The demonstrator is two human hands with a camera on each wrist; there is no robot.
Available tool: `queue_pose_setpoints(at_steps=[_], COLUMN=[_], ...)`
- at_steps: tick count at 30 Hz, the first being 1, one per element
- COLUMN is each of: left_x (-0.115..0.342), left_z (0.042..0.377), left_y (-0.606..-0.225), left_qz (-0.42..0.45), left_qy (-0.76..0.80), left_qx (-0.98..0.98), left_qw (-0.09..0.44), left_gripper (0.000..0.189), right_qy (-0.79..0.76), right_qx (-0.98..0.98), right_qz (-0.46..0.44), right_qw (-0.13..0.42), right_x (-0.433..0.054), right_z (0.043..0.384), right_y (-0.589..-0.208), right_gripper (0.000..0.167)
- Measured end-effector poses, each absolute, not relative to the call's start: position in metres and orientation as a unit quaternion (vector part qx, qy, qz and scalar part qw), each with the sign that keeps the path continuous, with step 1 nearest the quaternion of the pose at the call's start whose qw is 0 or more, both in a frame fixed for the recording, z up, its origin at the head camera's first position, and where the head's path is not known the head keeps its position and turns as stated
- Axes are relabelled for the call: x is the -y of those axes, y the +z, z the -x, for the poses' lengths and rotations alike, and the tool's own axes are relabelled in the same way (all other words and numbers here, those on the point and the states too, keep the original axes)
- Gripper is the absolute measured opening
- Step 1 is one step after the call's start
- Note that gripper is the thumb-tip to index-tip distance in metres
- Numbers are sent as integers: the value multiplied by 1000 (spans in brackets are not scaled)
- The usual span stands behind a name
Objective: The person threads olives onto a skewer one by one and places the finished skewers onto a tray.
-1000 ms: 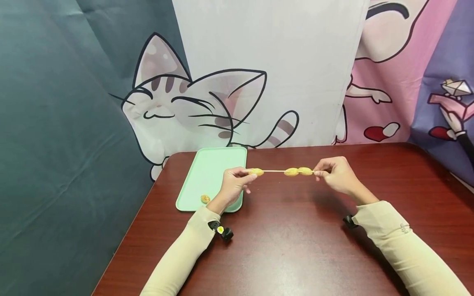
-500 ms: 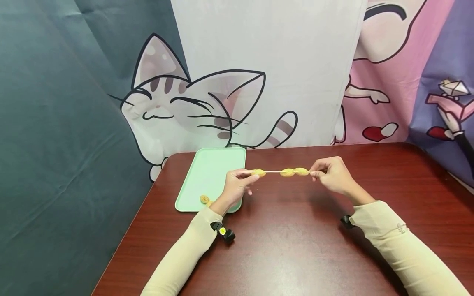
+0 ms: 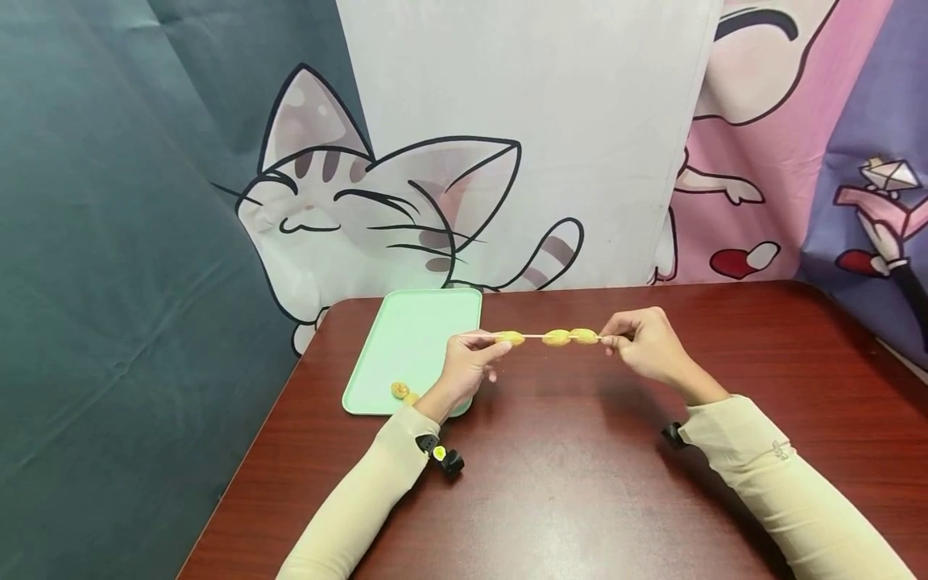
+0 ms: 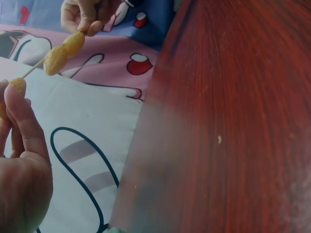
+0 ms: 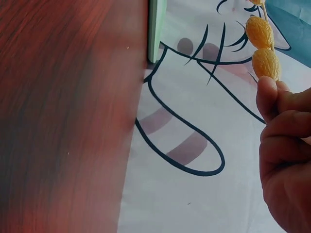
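A thin wooden skewer (image 3: 534, 336) is held level above the table between the two hands. My left hand (image 3: 467, 366) pinches a yellow, wrinkled, oval food piece (image 3: 511, 338) that is on the skewer, whose left end reaches back over that hand. Two more such pieces, one (image 3: 557, 338) and another (image 3: 584, 337), sit touching towards the right end. There my right hand (image 3: 645, 345) pinches the skewer's tip between thumb and fingers. In the right wrist view, its fingertips meet the nearest yellow piece (image 5: 266, 64). A short stretch of bare skewer (image 4: 34, 68) shows between the pieces.
A pale green tray (image 3: 420, 322) lies at the table's back left. On it, beside the left wrist, are a small yellow piece (image 3: 399, 390) and another partly covered one (image 3: 411, 399). The brown table (image 3: 551, 483) meets a cat-patterned cloth (image 3: 406, 201) at its far edge.
The two hands have come closer together. The left piece has slid right along the skewer, narrowing the gap to the other two, and more skewer sticks out behind it.
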State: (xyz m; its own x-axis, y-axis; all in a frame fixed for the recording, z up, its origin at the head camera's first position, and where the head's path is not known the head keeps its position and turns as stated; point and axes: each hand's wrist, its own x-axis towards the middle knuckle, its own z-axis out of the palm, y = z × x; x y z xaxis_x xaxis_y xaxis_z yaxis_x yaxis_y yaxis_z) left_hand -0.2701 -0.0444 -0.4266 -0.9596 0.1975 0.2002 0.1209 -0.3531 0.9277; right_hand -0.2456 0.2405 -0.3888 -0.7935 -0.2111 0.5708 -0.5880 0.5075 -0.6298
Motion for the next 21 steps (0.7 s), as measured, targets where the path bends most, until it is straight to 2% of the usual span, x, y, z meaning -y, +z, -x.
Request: queue_pose_setpoints(at_steps=[7,21], left_x=[41,34], left_z=[268,263], left_y=[-424,-422], left_qz=[-137,-132], left_qy=[818,819], left_qx=[-558,-558], left_qw=[28,31], left_gripper=[20,16], right_qy=[431,411], right_qx=[839,834], right_qz=[-235,-244], right_qw=[236,275], right_x=[-236,-228], right_z=[244,241], right_y=[-390,-391], right_gripper=[26,29])
